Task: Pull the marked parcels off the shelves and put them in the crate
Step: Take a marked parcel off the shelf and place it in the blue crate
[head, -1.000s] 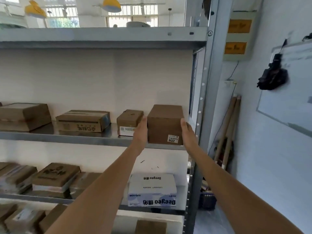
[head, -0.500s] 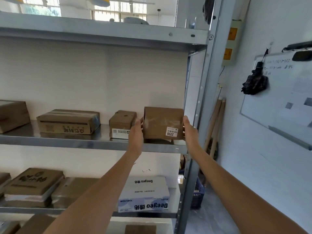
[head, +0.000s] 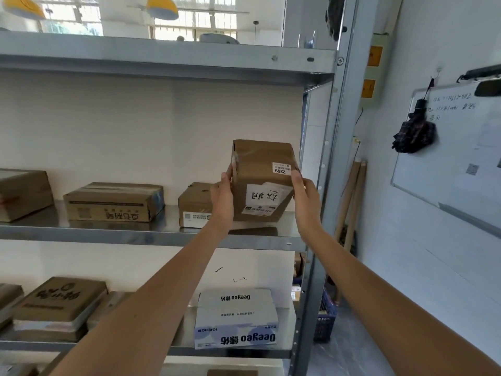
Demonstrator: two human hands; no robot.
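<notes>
So I've got the parcel [head: 264, 183] tagged 2259 pinched between left hand [head: 222, 195] and right hand [head: 305, 196], both grips closed on its sides, tilted up off the middle shelf [head: 151, 236]; crating not yet done, blue crate [head: 326, 318] sits by the rack foot.

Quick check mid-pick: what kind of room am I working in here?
Most likely a parcel storeroom or pickup point. Metal shelving holds labelled cardboard parcels, the box held in both hands carries a numbered sticker, and a whiteboard with handwritten notes hangs on the wall.
</notes>
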